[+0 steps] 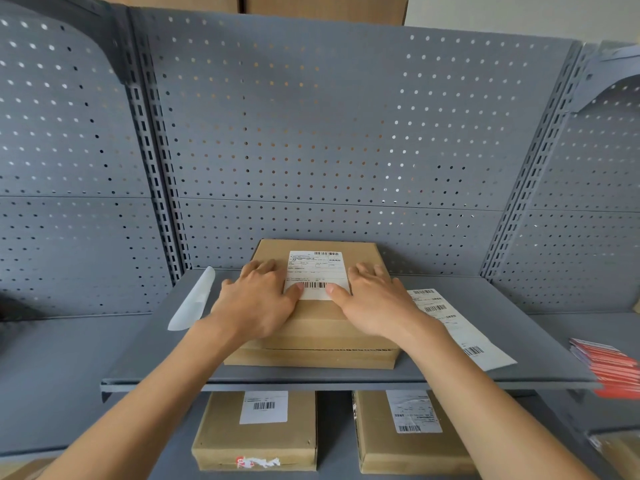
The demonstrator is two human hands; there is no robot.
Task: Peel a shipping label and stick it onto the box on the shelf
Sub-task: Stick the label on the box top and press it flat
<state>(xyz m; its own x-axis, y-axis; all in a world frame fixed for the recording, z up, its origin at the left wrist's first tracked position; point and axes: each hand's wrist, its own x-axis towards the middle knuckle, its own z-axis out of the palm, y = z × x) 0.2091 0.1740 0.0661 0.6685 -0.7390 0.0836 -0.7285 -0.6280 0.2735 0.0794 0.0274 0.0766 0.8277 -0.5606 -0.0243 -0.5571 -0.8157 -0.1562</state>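
A flat brown cardboard box (pixel 311 327) lies on the grey shelf (pixel 346 375). A white shipping label (pixel 317 271) with barcodes lies flat on the box's top. My left hand (pixel 258 301) rests palm down on the box just left of the label, its thumb tip on the label's lower left edge. My right hand (pixel 375 299) lies palm down on the right side, thumb pressing the label's lower right edge. Neither hand grips anything.
A peeled translucent backing strip (pixel 194 303) lies left of the box. A strip of more labels (pixel 453 327) lies to the right. Red cards (pixel 609 365) are stacked at the far right. Two labelled boxes (pixel 256 431) (pixel 408 431) sit on the shelf below. A pegboard wall (pixel 311 133) stands behind.
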